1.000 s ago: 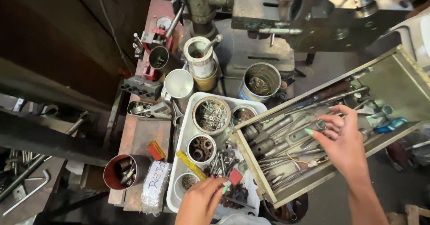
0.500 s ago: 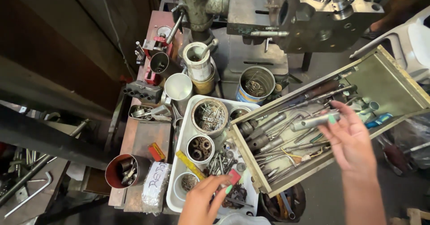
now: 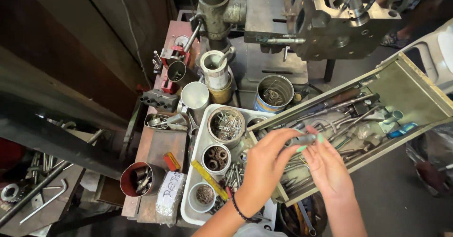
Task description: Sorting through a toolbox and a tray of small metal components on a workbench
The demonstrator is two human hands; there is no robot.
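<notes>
My left hand (image 3: 264,168) and my right hand (image 3: 328,166) meet over the near end of a tilted olive metal drawer (image 3: 415,83) full of wrenches, sockets and screwdrivers. Between the fingertips of both hands is a small grey metal socket piece (image 3: 303,139). My left wrist carries a dark bead bracelet. The hands hide the tools right under them.
A white tray (image 3: 198,168) holds cups of screws (image 3: 226,123) and nuts (image 3: 216,156). Tins (image 3: 275,93), a red can (image 3: 137,178) and a red vise (image 3: 172,57) stand on the bench. A drill press column and an engine block (image 3: 330,15) rise behind. Another person's foot (image 3: 391,38) is top right.
My left hand rose from the white tray up to the drawer. My right hand lifted the socket piece out of the drawer, and both hands now hold it together.
</notes>
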